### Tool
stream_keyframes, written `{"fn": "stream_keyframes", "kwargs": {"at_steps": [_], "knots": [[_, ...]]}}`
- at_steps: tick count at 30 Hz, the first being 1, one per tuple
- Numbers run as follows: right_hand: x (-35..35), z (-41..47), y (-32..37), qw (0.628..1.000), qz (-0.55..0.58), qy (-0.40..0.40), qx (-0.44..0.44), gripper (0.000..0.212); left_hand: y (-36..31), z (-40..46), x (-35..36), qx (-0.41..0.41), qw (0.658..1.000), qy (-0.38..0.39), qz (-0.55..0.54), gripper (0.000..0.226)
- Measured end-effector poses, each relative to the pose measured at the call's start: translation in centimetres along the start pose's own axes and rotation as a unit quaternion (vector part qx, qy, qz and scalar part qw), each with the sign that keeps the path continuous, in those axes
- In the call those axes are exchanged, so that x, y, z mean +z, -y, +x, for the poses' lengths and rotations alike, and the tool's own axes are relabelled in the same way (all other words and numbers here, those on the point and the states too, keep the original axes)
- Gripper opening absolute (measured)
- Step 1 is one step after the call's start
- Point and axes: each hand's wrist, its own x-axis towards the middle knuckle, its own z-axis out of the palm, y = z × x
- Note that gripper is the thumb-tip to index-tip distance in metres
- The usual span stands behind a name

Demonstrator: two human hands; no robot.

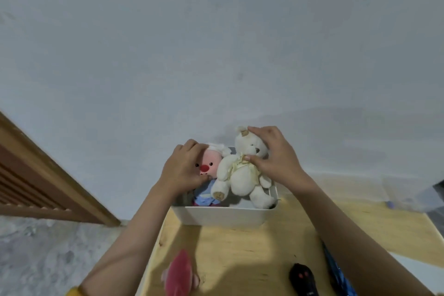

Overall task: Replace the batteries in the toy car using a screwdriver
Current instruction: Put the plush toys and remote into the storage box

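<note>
A white bin (223, 215) stands at the far end of a wooden table (240, 255), against the wall. My right hand (271, 155) grips a cream teddy bear (242, 173) by its head and neck, half lifted over the bin. My left hand (185, 167) grips a pink-faced plush doll (209, 163) with a red nose and blue clothes, inside the bin. A black remote-like object (302, 280) lies near the table's front edge. No toy car, screwdriver or batteries can be made out.
A pink plush toy (180, 274) lies at the table's front left. A dark blue object (336, 274) shows under my right forearm. A wooden slatted frame (36, 180) leans at the left. Grey floor (48, 252) lies left of the table.
</note>
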Motion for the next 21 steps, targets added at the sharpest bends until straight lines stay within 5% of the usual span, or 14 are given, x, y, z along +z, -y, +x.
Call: {"fn": "stream_keyframes", "kwargs": {"at_steps": [12,18,21], "knots": [[5.7,1.1,-3.7,0.935,-0.299,0.190,-0.028,0.053,1.1,3.4,7.3,-0.002,0.967,0.250,0.046,0.084],[5.2,0.4,-3.8,0.938,-0.281,0.202,-0.024,0.052,0.7,3.5,7.4,-0.011,0.960,0.276,0.052,0.089],[4.2,-1.4,-3.3,0.972,-0.189,0.132,-0.052,0.051,0.3,3.0,6.5,-0.060,0.962,0.263,0.024,0.088]]}}
